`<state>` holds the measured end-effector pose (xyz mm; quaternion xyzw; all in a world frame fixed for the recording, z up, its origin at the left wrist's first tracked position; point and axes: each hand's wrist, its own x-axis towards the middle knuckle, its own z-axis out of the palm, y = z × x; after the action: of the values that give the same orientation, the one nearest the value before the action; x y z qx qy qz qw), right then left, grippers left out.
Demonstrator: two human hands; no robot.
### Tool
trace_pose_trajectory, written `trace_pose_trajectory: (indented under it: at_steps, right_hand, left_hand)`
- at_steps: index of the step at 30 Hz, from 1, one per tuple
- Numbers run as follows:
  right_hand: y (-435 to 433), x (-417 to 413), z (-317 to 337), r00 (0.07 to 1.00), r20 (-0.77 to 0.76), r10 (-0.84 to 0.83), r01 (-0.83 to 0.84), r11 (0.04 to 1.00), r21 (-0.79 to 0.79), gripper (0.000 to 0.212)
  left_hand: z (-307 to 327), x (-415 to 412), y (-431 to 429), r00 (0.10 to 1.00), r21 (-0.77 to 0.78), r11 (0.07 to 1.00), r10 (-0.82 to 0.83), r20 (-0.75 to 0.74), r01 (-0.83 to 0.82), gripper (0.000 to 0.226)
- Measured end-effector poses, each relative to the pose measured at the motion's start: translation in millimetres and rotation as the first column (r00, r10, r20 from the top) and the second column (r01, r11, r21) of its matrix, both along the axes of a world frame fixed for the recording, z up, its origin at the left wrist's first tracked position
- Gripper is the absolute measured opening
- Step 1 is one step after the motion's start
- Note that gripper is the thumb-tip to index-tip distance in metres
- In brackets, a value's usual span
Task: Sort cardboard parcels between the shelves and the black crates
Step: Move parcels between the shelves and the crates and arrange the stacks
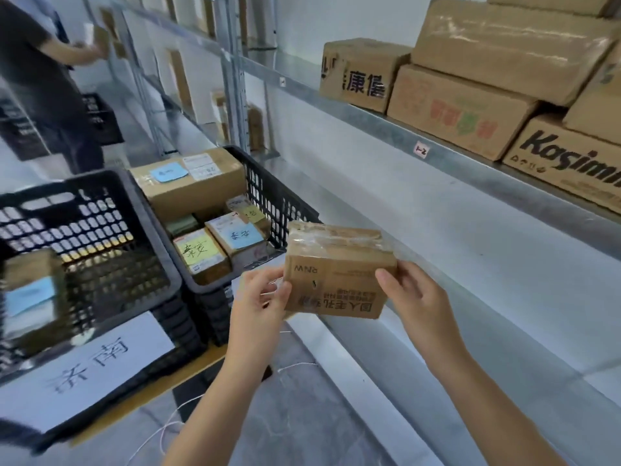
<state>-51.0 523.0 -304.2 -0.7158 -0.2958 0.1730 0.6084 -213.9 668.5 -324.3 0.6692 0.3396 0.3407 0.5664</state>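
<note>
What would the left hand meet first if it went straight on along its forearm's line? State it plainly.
Likely the mesh wall of the right-hand black crate: the left hand, gripping the taped parcel at its left edge, points forward toward that crate's near corner. Depth is unclear; it might pass above it.

A parcel [337, 274] is being held between the left hand [260, 297] and the right hand [415, 304], just right of the right crate [279, 196], itself being kept beside the left crate [100, 210]. Smaller parcels [201, 250] are being carried in the right crate, and boxes [460, 109] are being borne stacked on the upper shelf [470, 171] behind.
</note>
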Motion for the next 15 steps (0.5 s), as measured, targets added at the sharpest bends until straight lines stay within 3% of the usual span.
trace_pose_trajectory:
  at_steps: [2,10,15]
  right_hand:
    - [15,-7,-2,0.998,-0.061,0.000,0.000,1.000,-0.001,0.015]
    - [75,-29,9,0.991,-0.135,0.015,-0.011,0.999,0.032,0.060]
    - [106,-37,15,0.988,-0.123,0.091,-0.089,0.996,0.027,0.043]
  left_hand:
    - [-2,-11,12,0.998,0.037,0.998,0.051,-0.023,-0.050,0.032]
    - [-7,-56,43,0.984,0.054,0.983,0.173,0.042,-0.175,0.036]
    - [-4,-84,48,0.943,-0.004,0.948,0.318,0.096,-0.319,0.044]
